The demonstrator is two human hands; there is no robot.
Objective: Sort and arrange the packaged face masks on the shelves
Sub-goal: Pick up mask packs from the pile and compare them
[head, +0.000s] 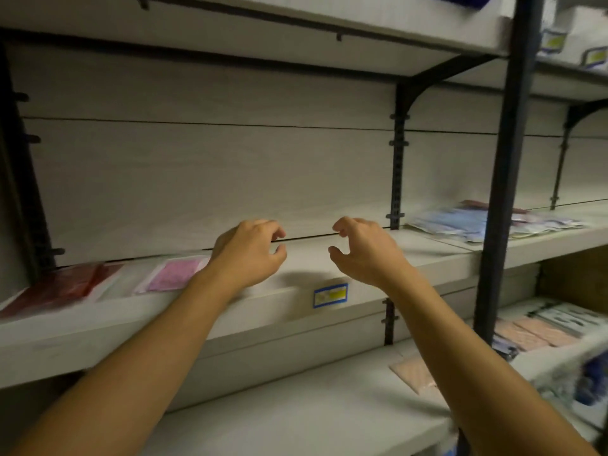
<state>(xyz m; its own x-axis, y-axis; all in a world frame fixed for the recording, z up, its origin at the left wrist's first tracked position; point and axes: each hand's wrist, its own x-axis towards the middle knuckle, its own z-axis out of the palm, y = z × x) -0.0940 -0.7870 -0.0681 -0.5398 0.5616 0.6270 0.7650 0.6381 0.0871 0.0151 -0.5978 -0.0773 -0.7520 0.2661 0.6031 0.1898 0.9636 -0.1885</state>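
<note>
Both my hands hover over the bare middle of a pale grey shelf [306,255]. My left hand [250,248] has loosely curled fingers and holds nothing. My right hand [362,248] is about a hand's width to its right, fingers also loosely curled and empty. A pink mask pack [171,273] lies on the shelf just left of my left wrist. A red mask pack [62,286] lies further left. A pile of blue mask packs [460,222] sits on the same shelf level to the right, behind a dark upright post [506,179].
A yellow and blue price label [330,295] is on the shelf's front edge. On the lower shelf lie peach mask packs [416,373] and more packs [539,330] at the right. Another shelf [329,31] hangs overhead on dark brackets.
</note>
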